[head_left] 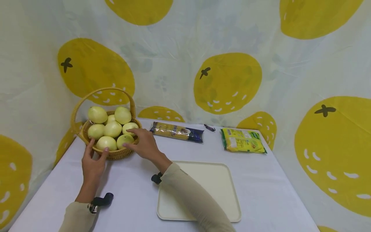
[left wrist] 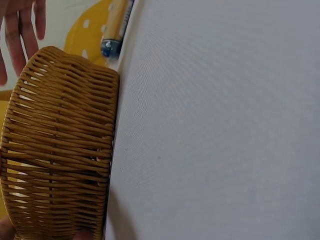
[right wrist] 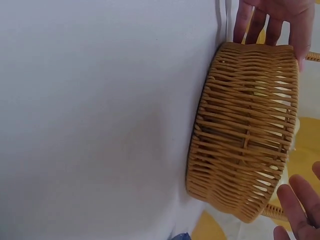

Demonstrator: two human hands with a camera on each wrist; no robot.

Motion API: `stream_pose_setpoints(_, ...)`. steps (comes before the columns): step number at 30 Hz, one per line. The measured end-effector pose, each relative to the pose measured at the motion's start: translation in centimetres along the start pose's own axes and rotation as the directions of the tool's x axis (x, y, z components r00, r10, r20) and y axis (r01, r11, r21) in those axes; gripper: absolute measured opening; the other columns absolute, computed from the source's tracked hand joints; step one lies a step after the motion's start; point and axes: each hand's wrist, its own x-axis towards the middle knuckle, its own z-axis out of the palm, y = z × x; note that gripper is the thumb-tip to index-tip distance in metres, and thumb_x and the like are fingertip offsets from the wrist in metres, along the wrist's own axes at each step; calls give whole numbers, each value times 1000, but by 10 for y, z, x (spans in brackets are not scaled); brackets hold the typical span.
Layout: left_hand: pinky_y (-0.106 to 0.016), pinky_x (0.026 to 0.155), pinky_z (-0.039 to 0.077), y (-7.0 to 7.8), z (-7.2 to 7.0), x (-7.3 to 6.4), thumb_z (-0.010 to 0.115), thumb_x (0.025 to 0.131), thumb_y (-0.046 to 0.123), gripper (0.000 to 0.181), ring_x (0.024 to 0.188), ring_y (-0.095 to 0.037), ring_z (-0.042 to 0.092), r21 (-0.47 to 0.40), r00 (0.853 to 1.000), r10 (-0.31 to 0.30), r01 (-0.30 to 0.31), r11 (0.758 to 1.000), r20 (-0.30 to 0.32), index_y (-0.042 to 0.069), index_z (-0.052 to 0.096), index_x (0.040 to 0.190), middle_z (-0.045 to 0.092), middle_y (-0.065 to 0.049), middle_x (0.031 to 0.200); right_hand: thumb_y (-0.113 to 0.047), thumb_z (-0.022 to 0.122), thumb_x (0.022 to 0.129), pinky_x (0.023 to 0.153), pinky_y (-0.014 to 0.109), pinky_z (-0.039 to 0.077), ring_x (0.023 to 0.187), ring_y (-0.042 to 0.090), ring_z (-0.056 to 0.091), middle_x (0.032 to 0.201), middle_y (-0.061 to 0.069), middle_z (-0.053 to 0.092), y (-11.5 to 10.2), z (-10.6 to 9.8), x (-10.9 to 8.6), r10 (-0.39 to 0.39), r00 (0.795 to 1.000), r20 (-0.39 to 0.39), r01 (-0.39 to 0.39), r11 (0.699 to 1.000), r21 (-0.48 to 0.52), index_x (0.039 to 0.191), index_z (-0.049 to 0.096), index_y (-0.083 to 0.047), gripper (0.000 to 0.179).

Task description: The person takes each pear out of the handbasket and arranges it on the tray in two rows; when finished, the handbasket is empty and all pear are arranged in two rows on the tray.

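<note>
A wicker basket [head_left: 120, 154] with a tall arched handle stands at the back left of the table, piled with several round, pale yellow-green fruits [head_left: 112, 129]. My left hand [head_left: 93, 166] rests against its front left side, thumb and fingers spread at the rim. In the right wrist view, fingers of that left hand [right wrist: 277, 15] lie fairly straight along the woven wall. Over the basket's right side, my right hand [head_left: 145, 145] reaches in with extended fingers, fingertips close to the right-hand fruits. Nothing is gripped by these right fingers [right wrist: 300, 200].
A cream tray [head_left: 208, 190] lies at front centre, partly under my right forearm. Along the back are a long yellow-and-blue packet [head_left: 177, 131], a small dark wrapped piece [head_left: 209, 128] and a yellow-green packet [head_left: 242, 140]. Fruit-patterned cloth [head_left: 174, 80] hangs behind the white table [head_left: 269, 187].
</note>
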Motion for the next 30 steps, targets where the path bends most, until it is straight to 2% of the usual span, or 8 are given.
stream_pose_setpoints(7,-54,130,32,-1,1,0,63,107,39,79,167,-27,10,0,1000,-14,14,1000,13,38,17,171,3,4,181,-56,80,92,102,29,50,111,7,67,126,-11,76,-3,13,13,42,999,25,-39,992,-117,139,71,-27,56)
stream_pose_setpoints(14,-56,129,33,0,1,-2,62,108,37,78,167,-29,11,2,1000,-2,2,1000,5,36,17,172,3,2,181,-62,78,90,111,35,47,122,8,67,129,-15,74,-6,21,22,99,994,50,-85,970,-226,136,71,-33,55)
stream_pose_setpoints(23,-56,129,33,1,1,-3,64,107,36,78,167,-28,14,-9,1000,26,-27,1000,-6,34,20,171,7,3,181,-67,79,87,110,36,47,118,7,65,127,-13,73,-16,25,31,176,979,100,-133,932,-338,137,70,-33,61)
stream_pose_setpoints(26,-56,129,33,2,1,-3,64,107,35,78,167,-28,15,-6,999,33,-33,999,-8,34,21,171,7,3,181,-66,80,86,109,36,46,119,8,63,125,-12,71,-20,25,32,186,976,111,-137,928,-347,135,71,-32,60)
stream_pose_setpoints(30,-56,129,33,2,1,-3,64,107,36,78,167,-28,14,4,1000,27,-27,1000,-6,34,20,172,7,3,181,-61,82,87,111,36,45,121,8,61,124,-11,71,-20,26,31,187,976,109,-147,942,-302,134,72,-29,57)
